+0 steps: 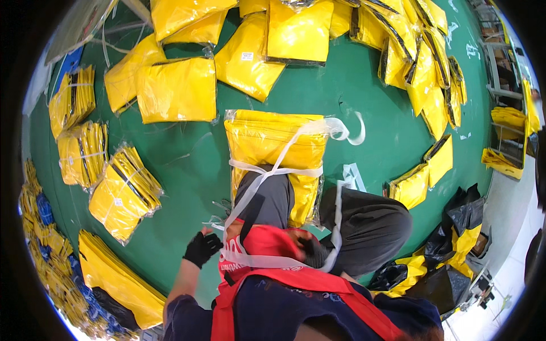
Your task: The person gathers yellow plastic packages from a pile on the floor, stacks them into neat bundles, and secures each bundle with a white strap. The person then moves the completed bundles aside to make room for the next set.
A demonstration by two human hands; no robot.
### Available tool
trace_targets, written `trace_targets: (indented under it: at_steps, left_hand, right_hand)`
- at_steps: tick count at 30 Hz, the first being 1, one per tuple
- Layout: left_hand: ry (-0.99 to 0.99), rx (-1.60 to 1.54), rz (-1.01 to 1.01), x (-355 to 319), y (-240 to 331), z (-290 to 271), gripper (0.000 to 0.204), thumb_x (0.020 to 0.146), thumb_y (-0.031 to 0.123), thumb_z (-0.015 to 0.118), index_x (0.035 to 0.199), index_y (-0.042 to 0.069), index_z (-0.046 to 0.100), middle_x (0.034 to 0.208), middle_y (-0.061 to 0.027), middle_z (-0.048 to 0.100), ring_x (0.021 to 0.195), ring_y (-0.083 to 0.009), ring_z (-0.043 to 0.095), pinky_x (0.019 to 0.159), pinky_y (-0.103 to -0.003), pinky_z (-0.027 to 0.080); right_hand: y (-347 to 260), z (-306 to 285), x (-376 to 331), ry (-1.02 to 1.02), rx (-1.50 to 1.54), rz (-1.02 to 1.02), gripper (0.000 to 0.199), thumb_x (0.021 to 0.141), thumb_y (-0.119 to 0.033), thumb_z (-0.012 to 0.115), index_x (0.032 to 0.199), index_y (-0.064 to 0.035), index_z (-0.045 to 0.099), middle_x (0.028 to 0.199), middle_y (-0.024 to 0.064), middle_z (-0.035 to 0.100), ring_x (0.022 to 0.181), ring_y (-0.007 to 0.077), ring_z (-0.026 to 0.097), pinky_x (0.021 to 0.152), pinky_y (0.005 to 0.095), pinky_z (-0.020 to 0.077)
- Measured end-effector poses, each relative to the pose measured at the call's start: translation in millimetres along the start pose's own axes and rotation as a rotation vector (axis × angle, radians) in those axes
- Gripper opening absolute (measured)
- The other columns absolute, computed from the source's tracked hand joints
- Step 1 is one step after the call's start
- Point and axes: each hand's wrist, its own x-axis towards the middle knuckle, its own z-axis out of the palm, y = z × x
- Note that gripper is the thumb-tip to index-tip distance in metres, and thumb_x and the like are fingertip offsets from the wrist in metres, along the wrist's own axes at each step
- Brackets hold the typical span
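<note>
The person kneels on the green floor (187,170), one knee (267,196) pressing down on a stack of yellow bagged garments (273,142) right in front of them. A white plastic strap (284,153) crosses that stack lengthwise and sideways, meeting in a cross on its near half, with a loose curl lying off its far right corner. From the cross the strap runs back towards the body, and here are the hands: the left hand (202,247), in a black glove, is curled tight around one run of the strap, just left of the knee. The right hand (310,249), also gloved in black, sits close against the red apron (267,238); the strap passes right by it and up past the other knee, but whether those fingers are closed on it cannot be told, since the hand is half hidden.

The bundle looks flat, rectangular, slick with clear glossy film that wrinkles at the edges. The strap is thin, flat, ribbon-like and semi-translucent.

Around them, more yellow packets (179,88) lie loose on the floor, and already strapped bundles (122,190) sit to the left, fanned at their edges. Crumpled black and yellow bags (455,238) lie at the right.
</note>
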Motion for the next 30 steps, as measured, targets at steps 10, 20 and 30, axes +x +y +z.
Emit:
trace_targets:
  at_steps: [10,20,30]
  left_hand:
    - [0.183,1.431,1.298,16.0,31.6,212.2,0.024,0.081,0.025,0.061,0.094,0.004,0.06,0.093,-0.0142,0.061,0.088,-0.0291,0.059,0.077,-0.034,0.046]
    - [-0.051,1.125,1.208,13.8,27.0,225.3,0.016,0.081,0.017,0.06,0.083,0.001,0.055,0.071,-0.0101,0.057,0.069,-0.0199,0.057,0.065,-0.032,0.044]
    - [-0.265,1.109,1.032,11.6,32.3,250.1,0.017,0.087,0.018,0.054,0.08,0.002,0.054,0.064,-0.002,0.053,0.059,-0.0094,0.049,0.055,-0.025,0.039]
  right_hand:
    - [-96.0,32.1,137.4,-0.388,-0.723,0.119,0.069,0.084,-0.061,0.041,0.071,0.0031,0.063,0.055,0.0122,0.06,0.053,0.0216,0.062,0.056,0.0318,0.0479]
    - [39.0,50.0,131.4,-0.092,0.425,0.587,0.05,0.085,-0.051,0.051,0.073,-0.0031,0.058,0.058,0.0066,0.055,0.045,0.0171,0.054,0.042,0.0272,0.0417]
    - [101.7,0.0,152.9,0.203,0.486,0.499,0.029,0.089,-0.036,0.051,0.096,-0.008,0.052,0.062,0.0026,0.045,0.058,0.0173,0.046,0.055,0.0293,0.0375]
